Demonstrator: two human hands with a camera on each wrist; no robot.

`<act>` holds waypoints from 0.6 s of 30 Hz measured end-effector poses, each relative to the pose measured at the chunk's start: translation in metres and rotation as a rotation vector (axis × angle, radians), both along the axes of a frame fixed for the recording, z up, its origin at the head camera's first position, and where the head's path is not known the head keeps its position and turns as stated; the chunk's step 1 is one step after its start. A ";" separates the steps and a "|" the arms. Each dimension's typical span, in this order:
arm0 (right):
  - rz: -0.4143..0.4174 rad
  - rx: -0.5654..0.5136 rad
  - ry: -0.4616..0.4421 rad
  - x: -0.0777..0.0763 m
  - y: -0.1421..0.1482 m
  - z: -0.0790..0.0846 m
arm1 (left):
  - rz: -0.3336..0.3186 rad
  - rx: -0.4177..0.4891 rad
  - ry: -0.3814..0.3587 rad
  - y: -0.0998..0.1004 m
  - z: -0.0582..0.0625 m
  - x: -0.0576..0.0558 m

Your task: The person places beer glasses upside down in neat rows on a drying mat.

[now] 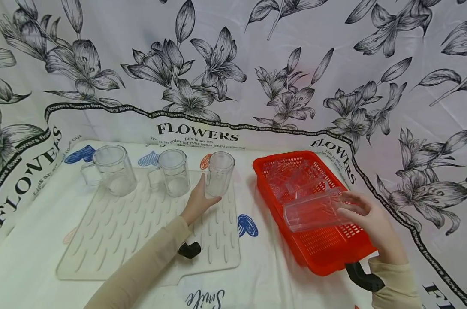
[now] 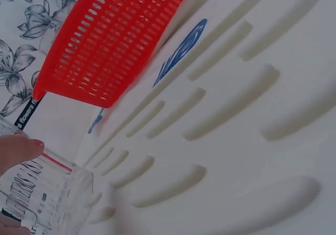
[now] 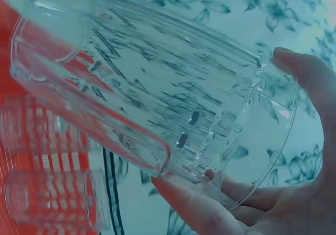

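Observation:
My left hand [image 1: 199, 199] grips a clear drinking glass [image 1: 220, 174] by its side, upright near the right back edge of the cream ridged mat [image 1: 160, 236]. In the left wrist view that glass [image 2: 65, 193] shows at the lower left, with part of the hand [image 2: 18, 153]. Two glass mugs, a wide one [image 1: 115, 171] and a narrower one [image 1: 175, 174], stand upright to its left, handles facing left. Over the red basket [image 1: 314, 264], my right hand [image 1: 376, 223] holds a tall clear glass [image 1: 314, 210] tilted sideways by one end; fingers and thumb [image 3: 202, 208] hold the glass [image 3: 157, 93] in the right wrist view.
More clear glassware [image 1: 295, 174] lies in the back of the basket, overlapping and hard to tell apart. A white cloth with printed flowers [image 1: 218, 64] rises behind the mat and basket. Black wrist mounts [image 1: 190, 250] sit at both cuffs.

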State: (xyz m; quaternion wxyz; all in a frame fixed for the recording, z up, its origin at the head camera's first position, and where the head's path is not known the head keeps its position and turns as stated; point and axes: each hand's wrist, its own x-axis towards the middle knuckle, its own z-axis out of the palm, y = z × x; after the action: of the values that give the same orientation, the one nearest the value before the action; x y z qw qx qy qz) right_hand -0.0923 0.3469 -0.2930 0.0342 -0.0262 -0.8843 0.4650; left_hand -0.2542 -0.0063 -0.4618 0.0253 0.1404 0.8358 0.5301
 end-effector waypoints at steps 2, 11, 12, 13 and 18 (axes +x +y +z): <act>0.044 -0.068 0.013 0.000 -0.005 -0.001 | -0.013 -0.016 -0.021 -0.001 -0.001 0.005; 0.247 -0.505 0.068 -0.007 -0.032 -0.029 | -0.244 -0.113 0.029 -0.008 0.012 0.036; 0.262 -0.536 0.064 -0.007 -0.037 -0.033 | -0.307 -0.097 0.021 -0.008 0.015 0.041; 0.268 -0.553 0.058 -0.007 -0.043 -0.037 | -0.373 -0.072 -0.001 -0.008 0.018 0.045; 0.236 -0.599 -0.007 -0.006 -0.075 -0.054 | -0.666 0.152 -0.160 -0.009 0.022 0.064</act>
State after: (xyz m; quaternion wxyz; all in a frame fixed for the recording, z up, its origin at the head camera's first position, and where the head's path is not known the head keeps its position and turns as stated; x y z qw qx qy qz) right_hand -0.0987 0.2714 -0.3472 -0.0323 0.0658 -0.7050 0.7054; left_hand -0.1900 -0.0153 -0.4402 0.2516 0.3649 0.6978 0.5627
